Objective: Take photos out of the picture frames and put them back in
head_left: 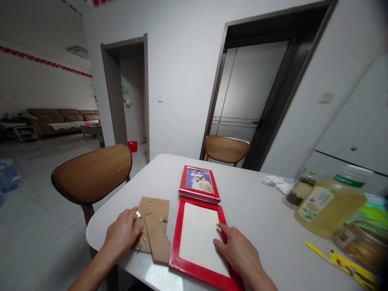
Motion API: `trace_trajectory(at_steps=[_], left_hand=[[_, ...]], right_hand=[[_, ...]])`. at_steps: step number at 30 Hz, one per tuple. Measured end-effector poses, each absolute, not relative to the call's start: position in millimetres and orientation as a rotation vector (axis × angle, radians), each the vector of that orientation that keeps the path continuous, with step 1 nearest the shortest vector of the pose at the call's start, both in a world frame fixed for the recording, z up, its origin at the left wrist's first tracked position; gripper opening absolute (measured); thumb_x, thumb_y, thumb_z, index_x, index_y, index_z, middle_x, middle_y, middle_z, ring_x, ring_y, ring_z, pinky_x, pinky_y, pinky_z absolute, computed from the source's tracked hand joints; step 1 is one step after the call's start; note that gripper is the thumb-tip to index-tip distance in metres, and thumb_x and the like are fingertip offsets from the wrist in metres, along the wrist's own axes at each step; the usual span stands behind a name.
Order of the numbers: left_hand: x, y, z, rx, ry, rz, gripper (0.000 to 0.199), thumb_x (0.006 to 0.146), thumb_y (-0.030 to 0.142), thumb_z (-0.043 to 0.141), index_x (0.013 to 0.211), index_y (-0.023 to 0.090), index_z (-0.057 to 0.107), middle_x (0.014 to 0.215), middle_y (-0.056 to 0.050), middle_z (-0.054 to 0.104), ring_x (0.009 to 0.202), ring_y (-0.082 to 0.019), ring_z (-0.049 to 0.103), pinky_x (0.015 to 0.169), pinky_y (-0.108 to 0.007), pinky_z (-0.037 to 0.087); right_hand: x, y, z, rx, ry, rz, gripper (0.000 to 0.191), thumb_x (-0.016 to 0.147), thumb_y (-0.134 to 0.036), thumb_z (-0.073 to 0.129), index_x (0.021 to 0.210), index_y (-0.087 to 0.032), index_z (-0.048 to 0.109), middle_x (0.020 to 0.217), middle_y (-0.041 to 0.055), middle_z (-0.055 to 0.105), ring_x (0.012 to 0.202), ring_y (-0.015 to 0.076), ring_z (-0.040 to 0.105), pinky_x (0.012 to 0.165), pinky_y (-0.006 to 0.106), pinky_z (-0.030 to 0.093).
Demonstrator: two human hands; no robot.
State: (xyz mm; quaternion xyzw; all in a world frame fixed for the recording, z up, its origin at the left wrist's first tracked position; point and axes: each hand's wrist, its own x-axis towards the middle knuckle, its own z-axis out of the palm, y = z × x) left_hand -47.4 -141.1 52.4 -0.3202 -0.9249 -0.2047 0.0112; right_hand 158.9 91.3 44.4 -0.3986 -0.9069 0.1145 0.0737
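Note:
A brown backing board (162,206) with metal clips and a stand leg lies on the white table, and my left hand (123,231) rests on its left edge, fingers bent around that side. To its right lies a red frame (178,234) with a plain white panel (198,232) inside. My right hand (239,252) touches the frame's right side, thumb and index finger apart over the panel and border. Beyond it, touching its far edge, sits another red frame (214,186) with a picture of people on purple.
Right on the table (257,210) stand a large bottle of yellow liquid (339,202), glass jars (303,188), crumpled tissue (276,182) and a yellow packet (353,268). Wooden chairs stand at the left (93,173) and far side (227,149).

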Motion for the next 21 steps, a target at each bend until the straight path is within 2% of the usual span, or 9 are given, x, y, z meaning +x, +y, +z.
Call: trace_trajectory(at_steps=[3,7,9,13,16,18,21], left_hand=[[-12.7,-122.5,60.1,-1.301,-2.746,-0.910,0.046,0.072,0.025,0.047,0.116,0.016,0.041,0.119,-0.009,0.047,0.109,-0.021,0.042,0.092,-0.033,0.032],[41.9,-93.1,62.5,-1.783,-2.691,-1.120,0.051,0.066,0.021,0.054,0.116,0.018,0.043,0.124,-0.009,0.044,0.113,-0.022,0.039,0.096,-0.034,0.030],[59.8,-82.1,60.4,-1.882,-2.719,-1.075,0.054,0.064,0.022,0.058,0.115,0.014,0.045,0.125,-0.013,0.042,0.115,-0.026,0.036,0.097,-0.039,0.028],[74.9,-66.1,56.8,-1.951,-2.732,-1.103,0.067,0.061,0.037,0.064,0.119,0.011,0.042,0.126,-0.018,0.039,0.116,-0.031,0.034,0.096,-0.045,0.027],[84.0,-53.7,60.9,-1.959,-2.619,-1.170,0.086,0.053,0.042,0.070,0.125,0.012,0.033,0.132,-0.019,0.028,0.119,-0.033,0.028,0.096,-0.046,0.026],[91.6,-46.5,67.3,-2.003,-2.419,-1.177,0.080,0.054,0.036,0.070,0.123,0.013,0.035,0.130,-0.017,0.032,0.115,-0.032,0.032,0.096,-0.045,0.028],[97.6,-43.4,77.4,-2.062,-2.171,-1.132,0.059,0.062,0.018,0.056,0.118,0.015,0.039,0.112,-0.012,0.050,0.099,-0.027,0.046,0.085,-0.040,0.039]], right_hand=[[162.1,101.1,39.3,-1.261,-2.646,0.393,0.048,0.070,-0.035,0.039,0.114,-0.018,0.044,0.097,0.0111,0.056,0.079,0.0219,0.057,0.062,0.030,0.039],[166.4,110.8,37.5,-1.233,-2.559,0.557,0.053,0.065,-0.022,0.040,0.116,-0.010,0.040,0.091,0.0134,0.060,0.082,0.0226,0.056,0.069,0.031,0.039],[170.9,109.4,43.1,-1.274,-2.409,0.852,0.054,0.064,-0.020,0.040,0.116,-0.007,0.040,0.085,0.0128,0.062,0.076,0.0219,0.058,0.068,0.031,0.041],[182.1,95.5,62.0,-1.078,-1.873,1.829,0.040,0.068,-0.030,0.038,0.099,-0.008,0.052,0.072,0.0092,0.064,0.061,0.0189,0.060,0.057,0.028,0.044],[185.4,86.1,72.7,-0.963,-1.539,2.081,0.027,0.066,-0.032,0.047,0.080,-0.011,0.057,0.058,0.0045,0.062,0.050,0.0157,0.057,0.051,0.026,0.044],[184.8,83.8,75.6,-0.914,-1.389,2.147,0.020,0.062,-0.029,0.055,0.075,-0.014,0.055,0.050,-0.0007,0.058,0.042,0.0113,0.052,0.047,0.023,0.042],[183.1,85.4,74.8,-0.846,-1.356,2.205,0.020,0.061,-0.027,0.060,0.077,-0.016,0.054,0.049,-0.0049,0.055,0.039,0.0065,0.047,0.044,0.018,0.039]])
